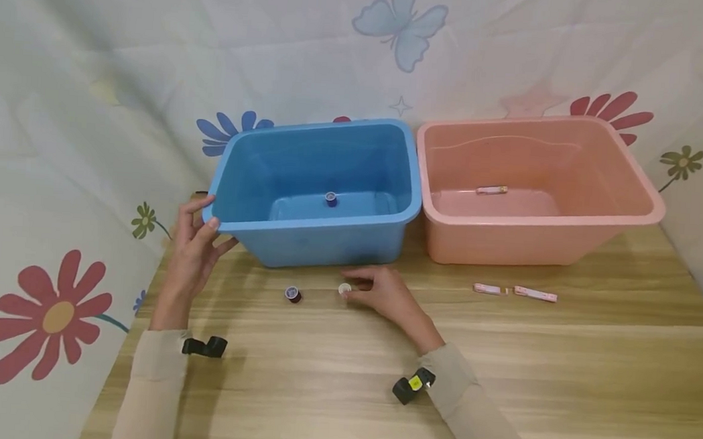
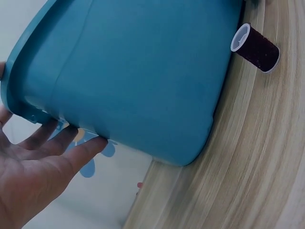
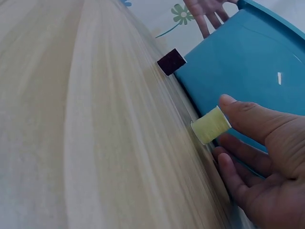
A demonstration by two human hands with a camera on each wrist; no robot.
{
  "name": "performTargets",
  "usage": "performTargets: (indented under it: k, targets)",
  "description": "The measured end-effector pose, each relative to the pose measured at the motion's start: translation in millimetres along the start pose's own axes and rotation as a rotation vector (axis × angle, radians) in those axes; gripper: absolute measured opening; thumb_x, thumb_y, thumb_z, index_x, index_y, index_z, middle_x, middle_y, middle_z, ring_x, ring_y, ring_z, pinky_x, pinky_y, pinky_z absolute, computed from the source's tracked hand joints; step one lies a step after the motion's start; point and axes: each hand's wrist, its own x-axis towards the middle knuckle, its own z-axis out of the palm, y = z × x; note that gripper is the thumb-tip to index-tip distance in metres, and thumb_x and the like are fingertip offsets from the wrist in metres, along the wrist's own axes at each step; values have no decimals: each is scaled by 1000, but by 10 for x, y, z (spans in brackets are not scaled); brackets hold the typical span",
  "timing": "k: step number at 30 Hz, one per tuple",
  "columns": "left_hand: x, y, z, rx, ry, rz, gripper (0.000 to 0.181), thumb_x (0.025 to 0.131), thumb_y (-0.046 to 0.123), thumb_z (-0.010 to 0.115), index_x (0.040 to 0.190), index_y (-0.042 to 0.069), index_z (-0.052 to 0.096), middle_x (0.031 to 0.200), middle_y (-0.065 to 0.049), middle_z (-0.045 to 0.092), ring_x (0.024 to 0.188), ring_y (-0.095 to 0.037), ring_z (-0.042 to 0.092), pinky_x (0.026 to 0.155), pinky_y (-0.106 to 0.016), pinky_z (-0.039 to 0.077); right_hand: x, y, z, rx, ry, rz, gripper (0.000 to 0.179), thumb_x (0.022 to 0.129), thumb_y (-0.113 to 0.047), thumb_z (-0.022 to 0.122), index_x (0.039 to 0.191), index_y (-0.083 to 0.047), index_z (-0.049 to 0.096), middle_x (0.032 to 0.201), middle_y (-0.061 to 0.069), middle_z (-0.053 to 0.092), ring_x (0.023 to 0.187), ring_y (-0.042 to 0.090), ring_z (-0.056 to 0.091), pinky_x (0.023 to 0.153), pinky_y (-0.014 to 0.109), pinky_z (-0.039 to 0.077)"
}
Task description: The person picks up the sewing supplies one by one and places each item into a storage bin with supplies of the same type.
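My left hand point(image 1: 192, 253) holds the near left corner of the blue tub point(image 1: 320, 241), thumb on the rim and the other fingers against the outside, as the left wrist view shows. Close in front of the tub, my right hand point(image 1: 389, 296) surrounds a pale yellow thread spool point(image 3: 210, 126) standing on the table. Its thumb is right at the spool's upper end, and the curved fingers lie on the other side with a gap. A dark maroon thread spool point(image 1: 293, 294) stands to the left. Inside the tub is another dark spool point(image 1: 331, 199).
A pink tub point(image 1: 525, 243) stands right beside the blue one, with a small pink-and-white stick-shaped item point(image 1: 491, 190) inside. Two similar pink-and-white items point(image 1: 535, 294) lie on the wooden table point(image 1: 558, 393) before it. A patterned cloth point(image 1: 313, 49) hangs behind.
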Motion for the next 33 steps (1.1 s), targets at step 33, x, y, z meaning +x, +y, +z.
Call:
performTargets:
  k: [33]
  targets:
    - [6,26,-11,61,0,-27,50,106,15,51,152,20,33,163,-17,23,147,-47,29,105,-60,38,-46,-344,-246,-139,-29,-28,25,82,-22,87,106,-18,82,93,-9,77,75,6,65,62,23,51]
